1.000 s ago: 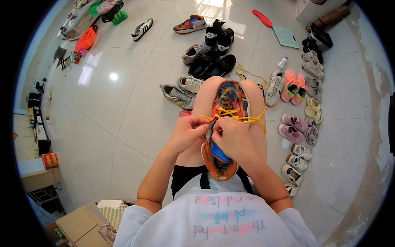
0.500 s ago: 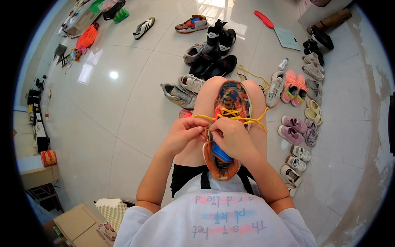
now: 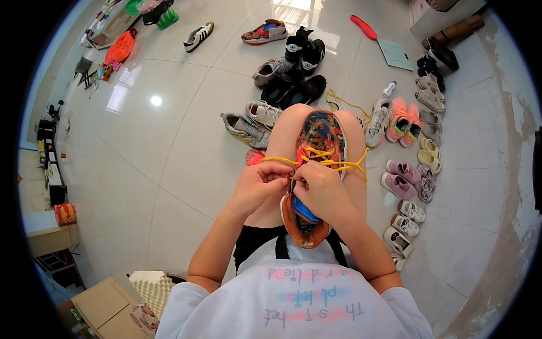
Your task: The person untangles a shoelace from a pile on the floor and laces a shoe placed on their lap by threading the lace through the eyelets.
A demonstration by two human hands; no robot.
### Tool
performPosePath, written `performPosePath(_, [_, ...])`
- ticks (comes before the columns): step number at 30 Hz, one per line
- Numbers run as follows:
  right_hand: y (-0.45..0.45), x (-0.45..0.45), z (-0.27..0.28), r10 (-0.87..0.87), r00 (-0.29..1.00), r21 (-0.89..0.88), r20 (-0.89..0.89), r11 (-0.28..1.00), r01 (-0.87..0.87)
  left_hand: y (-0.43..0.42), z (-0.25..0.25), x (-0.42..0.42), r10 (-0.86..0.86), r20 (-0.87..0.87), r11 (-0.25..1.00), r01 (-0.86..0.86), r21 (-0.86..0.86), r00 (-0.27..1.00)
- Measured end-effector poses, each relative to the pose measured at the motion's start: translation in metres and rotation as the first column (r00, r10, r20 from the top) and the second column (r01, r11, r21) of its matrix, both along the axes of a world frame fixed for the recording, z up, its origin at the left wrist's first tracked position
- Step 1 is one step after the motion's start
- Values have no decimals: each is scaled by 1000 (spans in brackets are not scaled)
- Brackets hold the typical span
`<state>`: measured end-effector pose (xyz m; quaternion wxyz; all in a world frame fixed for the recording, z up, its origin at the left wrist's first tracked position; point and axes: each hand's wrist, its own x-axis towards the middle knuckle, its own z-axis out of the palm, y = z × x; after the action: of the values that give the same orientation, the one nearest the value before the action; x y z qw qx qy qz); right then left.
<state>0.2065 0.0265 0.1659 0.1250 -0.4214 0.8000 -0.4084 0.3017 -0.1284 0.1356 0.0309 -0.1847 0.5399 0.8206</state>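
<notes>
A sneaker (image 3: 322, 133) with an orange, blue and dark patterned upper lies lengthwise on my lap, its orange heel toward my body. Yellow shoelace (image 3: 319, 153) crosses its front, with lengths trailing out to both sides. My left hand (image 3: 262, 183) is closed in a pinch at the shoe's left edge, just below the lace; its fingertips hide what they hold. Over the shoe's opening, my right hand (image 3: 319, 187) grips the left eyelet edge, fingers bent inward. The blue lining (image 3: 305, 210) shows below that hand.
An orange patterned sneaker (image 3: 264, 33) stands ahead on the tiled floor. Black and grey shoes (image 3: 274, 70) cluster before my knees. Pink sneakers (image 3: 403, 121) and several other pairs line the right wall. A red-handled dustpan (image 3: 393, 53) lies at upper right, a carton (image 3: 104, 305) at lower left.
Both hands stay at the shoe's left edge with only slight finger movement. The view has shifted very slightly; the shoe and laces look nearly the same.
</notes>
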Motion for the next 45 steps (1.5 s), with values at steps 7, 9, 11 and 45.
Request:
performPosePath(7, [1,-1,-1,17,999,-30,35,999,-16,3,-3,1,22,-20,999,-23,-24,1000])
performPosePath(9, [1,-1,0,24,999,-19,21,1000,-24,1,-2,1,26,-17,999,-27,-43,1000])
performPosePath(11, [0,-1,-1,31,999,-6,7,999,-31,3,-5,1,18,-65,998,-22,-60,998])
performPosePath(45, [2,-3,29,45,993,152,-113,988,-27,-4,-5,28,126,-184,823,-206,-529,975])
